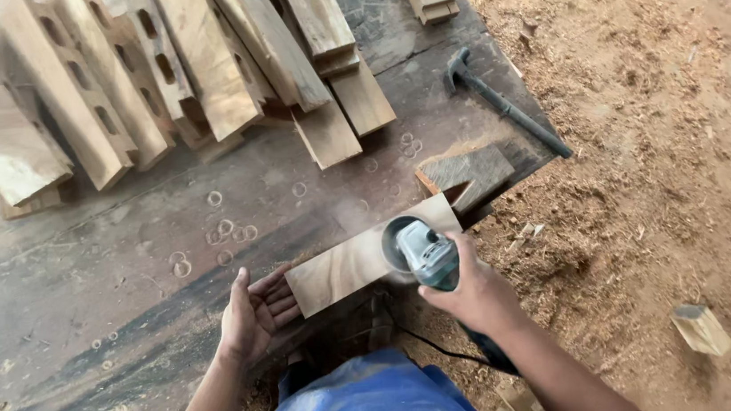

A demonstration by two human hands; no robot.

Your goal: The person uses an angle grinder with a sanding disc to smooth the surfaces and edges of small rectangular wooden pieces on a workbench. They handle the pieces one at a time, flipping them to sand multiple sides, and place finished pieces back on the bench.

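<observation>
Wood board (349, 265), flat on the dark desk (78, 287) at its near edge, under the sander's disc. Left hand (255, 314), fingers (281, 298) spread wide, only bracing the board's left end, not clamping. Right hand (472, 293), fingers wrapped tight round the grey power sander (424, 253). Likely trouble: board skidding or kicking off the edge under the spinning disc; fingertips close by. Further out: cord beneath, hammer (508, 111), stacked planks (191, 61), sawdust floor (663, 141).
</observation>
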